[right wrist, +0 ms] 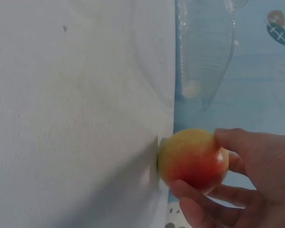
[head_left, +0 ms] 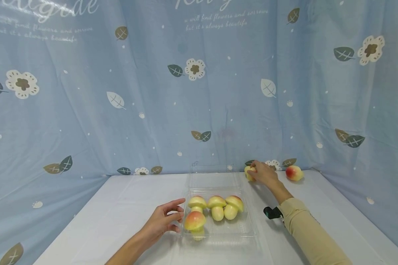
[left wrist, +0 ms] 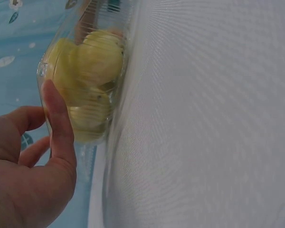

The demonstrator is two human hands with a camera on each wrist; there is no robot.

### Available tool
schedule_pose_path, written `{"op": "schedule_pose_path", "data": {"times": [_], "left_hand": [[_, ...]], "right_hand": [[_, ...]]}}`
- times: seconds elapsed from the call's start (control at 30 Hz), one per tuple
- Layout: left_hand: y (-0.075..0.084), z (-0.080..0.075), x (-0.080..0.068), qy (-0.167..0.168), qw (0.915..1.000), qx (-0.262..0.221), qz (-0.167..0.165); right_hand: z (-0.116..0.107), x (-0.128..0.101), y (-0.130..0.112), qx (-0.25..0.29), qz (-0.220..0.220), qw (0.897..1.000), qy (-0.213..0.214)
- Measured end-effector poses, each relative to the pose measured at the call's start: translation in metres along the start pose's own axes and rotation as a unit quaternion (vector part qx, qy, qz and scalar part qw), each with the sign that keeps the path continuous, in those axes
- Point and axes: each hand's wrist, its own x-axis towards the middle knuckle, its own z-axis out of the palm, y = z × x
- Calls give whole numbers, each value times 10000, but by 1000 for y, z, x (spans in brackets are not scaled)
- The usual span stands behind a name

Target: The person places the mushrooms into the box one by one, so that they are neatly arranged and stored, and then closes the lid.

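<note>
So the right hand (head_left: 264,174) was way out at the back of the white table (head_left: 126,206), fingers and thumb curled round a yellow-red toy mushroom (right wrist: 194,160), cap gripped, still touching the tabletop by the blue curtain (head_left: 86,92). Another mushroom (head_left: 294,173) lay loose just to its right. The left hand (head_left: 161,221) sat against the left wall of the clear plastic box (head_left: 248,228), thumb pressed on it, fingers loosely spread. Four mushrooms (head_left: 217,207) stood inside, and the box's open lid (head_left: 213,176) stood up between them and the curtain
</note>
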Motion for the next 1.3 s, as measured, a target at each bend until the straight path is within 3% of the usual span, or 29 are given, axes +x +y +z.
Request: {"op": "schedule_pose_path", "data": {"times": [0.2,0.47,0.8,1.3], "left_hand": [[0,0,0,18,10000,-11,-37],[-1,0,0,1,10000,-12,-40],[0,0,0,-11,10000,11,-39],[0,-1,0,-18,10000,35,-9]], "right_hand": [[-1,3,-1,-278,324,9991,-24],[-4,2,0,-380,440,9979,-287],[-15,-3,1,-400,242,9948,-904],[-9,-1,8,177,-82,9941,-1071]]}}
